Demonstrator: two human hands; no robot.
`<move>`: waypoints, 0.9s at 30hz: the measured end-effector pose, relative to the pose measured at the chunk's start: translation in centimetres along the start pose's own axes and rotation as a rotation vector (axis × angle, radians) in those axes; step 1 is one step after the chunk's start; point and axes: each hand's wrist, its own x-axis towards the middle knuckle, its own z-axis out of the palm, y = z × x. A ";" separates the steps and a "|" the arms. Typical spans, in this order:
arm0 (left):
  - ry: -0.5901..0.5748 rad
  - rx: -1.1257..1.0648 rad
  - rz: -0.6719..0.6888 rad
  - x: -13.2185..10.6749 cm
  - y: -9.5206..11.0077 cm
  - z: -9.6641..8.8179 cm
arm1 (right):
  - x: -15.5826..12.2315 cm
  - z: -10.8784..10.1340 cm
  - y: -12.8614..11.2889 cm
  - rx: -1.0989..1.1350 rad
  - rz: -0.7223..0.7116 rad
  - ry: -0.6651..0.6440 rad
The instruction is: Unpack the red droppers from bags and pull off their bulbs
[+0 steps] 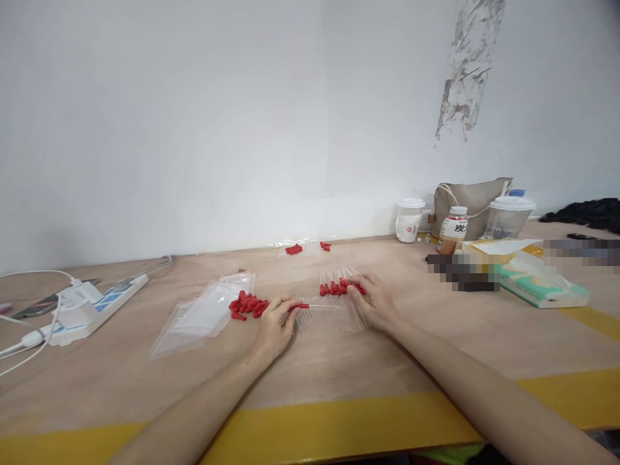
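My left hand [276, 323] pinches a dropper [304, 305] by its red rubber bulb, and the thin clear tube points right. Just left of that hand lies a pile of loose red rubber bulbs [248, 303]. My right hand [372, 299] is closed over the right end of a row of red-bulbed droppers [333, 288], fingertips on a bulb there; the fingers partly hide it. The tubes of that row point toward the wall. Below both hands, bare clear tubes [322, 320] lie side by side on the table.
Clear zip bags [206, 316] lie left of the bulbs, beyond them a power strip [99, 310] with cables. More red bulbs [293, 249] rest by the wall. Right: a paper cup [410, 221], bottle [453, 231], bag [477, 200], lidded plastic cup [508, 218] and tissue pack [542, 284].
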 end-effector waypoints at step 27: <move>-0.176 0.355 0.239 1.0 0.1 -2.9 | 0.0 -1.6 -1.5 -0.126 -0.283 -0.256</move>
